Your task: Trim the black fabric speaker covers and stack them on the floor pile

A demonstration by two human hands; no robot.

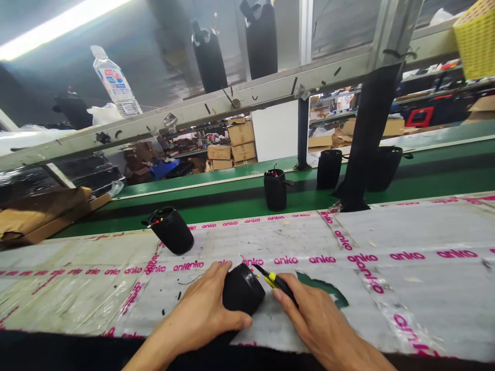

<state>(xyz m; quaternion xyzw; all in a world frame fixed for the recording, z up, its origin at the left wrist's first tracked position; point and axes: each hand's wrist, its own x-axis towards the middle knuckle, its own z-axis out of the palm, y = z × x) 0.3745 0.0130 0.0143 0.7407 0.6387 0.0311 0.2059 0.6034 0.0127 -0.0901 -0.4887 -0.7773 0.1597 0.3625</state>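
A black cylinder [240, 292] lies tilted on the table covered in "anko" tape, its open end toward the upper right. My left hand [207, 304] is wrapped round its left side, thumb along the near side. In my right hand [313, 309] is a tool with black and yellow handles [275, 280], its dark tip at the cylinder's rim. A small bit of red and yellow shows at that rim beside the tip. Behind my left hand, another black cylinder [172, 230] leans on the table, with wires at its open top.
On the green conveyor [228, 198] stand more black cylinders, one with wires [275, 189]. A dark post [363, 139] rises at the right. A metal shelf beam [270, 91] crosses above, holding a plastic bottle [116, 85]. Cardboard [42, 214] lies at the left.
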